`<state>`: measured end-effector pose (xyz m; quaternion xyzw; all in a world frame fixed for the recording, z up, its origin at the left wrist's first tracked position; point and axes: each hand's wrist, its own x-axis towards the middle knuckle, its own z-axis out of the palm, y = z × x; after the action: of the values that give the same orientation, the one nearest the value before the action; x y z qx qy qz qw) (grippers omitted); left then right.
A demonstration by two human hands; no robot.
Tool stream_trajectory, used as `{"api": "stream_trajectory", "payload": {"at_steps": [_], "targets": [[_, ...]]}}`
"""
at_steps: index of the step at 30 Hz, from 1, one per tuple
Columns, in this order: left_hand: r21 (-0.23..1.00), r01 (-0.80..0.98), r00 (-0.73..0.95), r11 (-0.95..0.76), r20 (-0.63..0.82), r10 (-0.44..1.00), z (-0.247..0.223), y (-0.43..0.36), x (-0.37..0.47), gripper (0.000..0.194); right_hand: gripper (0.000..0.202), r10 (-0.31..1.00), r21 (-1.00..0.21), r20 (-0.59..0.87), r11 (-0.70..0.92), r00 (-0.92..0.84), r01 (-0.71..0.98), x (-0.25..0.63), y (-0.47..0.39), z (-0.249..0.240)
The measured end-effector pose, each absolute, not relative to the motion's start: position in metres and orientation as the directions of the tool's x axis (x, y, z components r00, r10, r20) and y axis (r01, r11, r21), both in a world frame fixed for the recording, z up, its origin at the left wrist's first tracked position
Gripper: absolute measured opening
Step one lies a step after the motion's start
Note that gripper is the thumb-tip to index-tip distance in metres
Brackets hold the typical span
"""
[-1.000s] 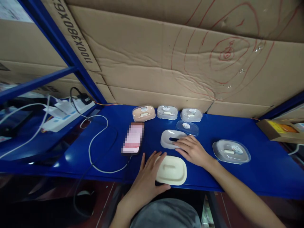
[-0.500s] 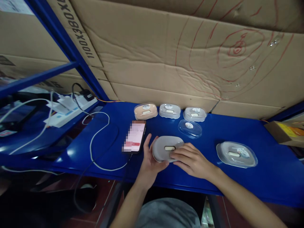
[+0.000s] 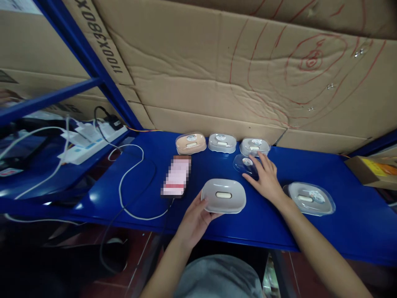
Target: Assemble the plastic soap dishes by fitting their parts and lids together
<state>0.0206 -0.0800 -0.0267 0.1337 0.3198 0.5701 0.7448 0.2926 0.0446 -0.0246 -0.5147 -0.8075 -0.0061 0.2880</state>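
The grey case is above the near part of the blue worktop, held in the left hand. The thumb presses on its left rim; the other fingers go underneath, partly hidden, so its underside cannot be seen. A cream bar sits in its slot. The right hand is half open, thumb apart from the fingers, over the clear lid, covering its right side; I cannot tell if it grips. Behind is a peach case. The phone has a pixelated, unreadable screen. The cardboard box is cut off at the right edge.
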Motion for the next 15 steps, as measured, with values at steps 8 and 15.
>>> {"api": "stream_trajectory", "payload": {"at_steps": [8, 15], "targets": [[0.560, -0.759, 0.157, 0.333, -0.339, 0.927, -0.025, -0.079, 0.021, 0.052, 0.064, 0.879, -0.435, 0.364, 0.452, -0.307, 0.779, 0.297, 0.051, -0.035], [0.551, -0.779, 0.135, 0.300, -0.319, 0.938, -0.026, -0.079, 0.023, 0.052, 0.051, 0.826, -0.623, 0.319, 0.553, -0.465, 0.554, 0.267, 0.005, -0.007]]}}
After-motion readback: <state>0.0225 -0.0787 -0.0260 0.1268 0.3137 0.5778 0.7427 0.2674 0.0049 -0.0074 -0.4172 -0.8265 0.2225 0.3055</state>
